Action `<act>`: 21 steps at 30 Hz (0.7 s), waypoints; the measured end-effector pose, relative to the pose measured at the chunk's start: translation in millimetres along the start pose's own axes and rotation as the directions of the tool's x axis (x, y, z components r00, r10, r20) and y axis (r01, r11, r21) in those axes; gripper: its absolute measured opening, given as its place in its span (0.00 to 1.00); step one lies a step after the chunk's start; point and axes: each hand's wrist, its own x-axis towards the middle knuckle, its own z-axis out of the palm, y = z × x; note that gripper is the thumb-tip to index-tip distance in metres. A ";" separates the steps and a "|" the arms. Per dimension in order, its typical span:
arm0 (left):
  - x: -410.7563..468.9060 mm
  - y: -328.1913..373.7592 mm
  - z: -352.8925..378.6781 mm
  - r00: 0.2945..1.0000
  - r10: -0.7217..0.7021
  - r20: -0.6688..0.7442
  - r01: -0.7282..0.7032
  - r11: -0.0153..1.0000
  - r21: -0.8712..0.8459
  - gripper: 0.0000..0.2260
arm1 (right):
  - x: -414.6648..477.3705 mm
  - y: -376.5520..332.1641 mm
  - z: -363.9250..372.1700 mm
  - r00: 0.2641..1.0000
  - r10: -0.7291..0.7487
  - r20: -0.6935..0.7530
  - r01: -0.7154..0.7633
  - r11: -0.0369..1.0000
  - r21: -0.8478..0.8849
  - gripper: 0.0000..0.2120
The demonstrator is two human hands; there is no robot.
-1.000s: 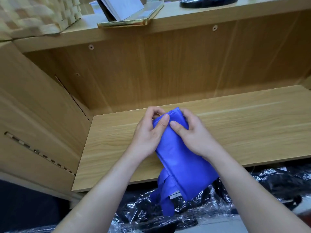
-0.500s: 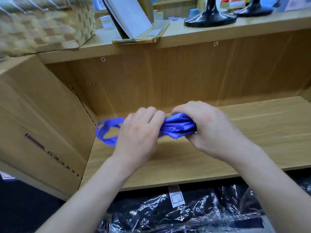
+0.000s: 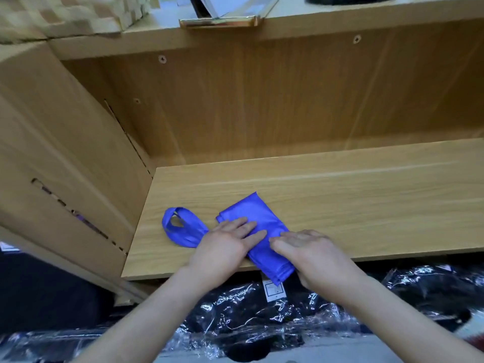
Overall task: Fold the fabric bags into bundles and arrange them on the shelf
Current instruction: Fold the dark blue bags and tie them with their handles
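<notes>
Down in the lower middle of the frame, the blue fabric bag (image 3: pixel 255 224) is lying on the wooden shelf (image 3: pixel 353 205), folded into a long narrow strip that runs diagonally. Its near end pokes out just over the shelf's front edge, and its far end points toward the back panel. The bag's handle loops (image 3: pixel 180 230) stick out to the left, flat on the board, just beside the left hand (image 3: pixel 224 248).

Both hands are on the bag, and neither is gripping anything. The left hand is laid flat with its fingers straight, pressing the middle of the strip. The right hand (image 3: pixel 310 255) comes in from the right with its fingers stretched out over the strip's near part, a bit blurry but clearly spread flat too. The fingertips of the two hands nearly meet.

Under the shelf edge there's a pile of black stuff in shiny clear plastic wrap (image 3: pixel 235 310), with a small white tag (image 3: pixel 272 289) hanging right below the bag's end. At the upper left of the frame a woven basket (image 3: pixel 65 14) sits on the top board, and next to it is a gold-edged stand (image 3: pixel 220 21).
</notes>
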 end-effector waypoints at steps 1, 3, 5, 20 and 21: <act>-0.1 -0.3 -2.3 1.000 -0.003 0.017 0.003 1.000 -0.009 0.20 | 1.3 0.0 -3.2 1.000 0.007 0.021 -0.007 1.000 0.002 0.19; -1.9 -3.0 -2.7 1.000 -0.006 -0.006 0.006 0.998 -0.058 0.18 | 2.0 2.2 -7.0 0.996 0.051 0.070 -0.059 0.991 0.116 0.21; -2.8 -0.5 -10.0 0.998 -0.048 -0.036 0.043 0.990 -0.137 0.17 | 1.4 4.5 -9.7 0.990 0.131 0.049 -0.140 0.947 0.291 0.27; 28.2 -18.1 -84.0 0.916 -0.400 0.031 0.382 0.846 -0.372 0.07 | 39.5 12.7 -25.5 0.763 0.540 -0.355 -0.264 0.762 0.592 0.20; 28.6 -18.7 -86.9 0.907 -0.414 0.074 0.394 0.774 -0.495 0.07 | 43.1 10.7 -28.9 0.770 0.542 -0.338 -0.290 0.769 0.570 0.18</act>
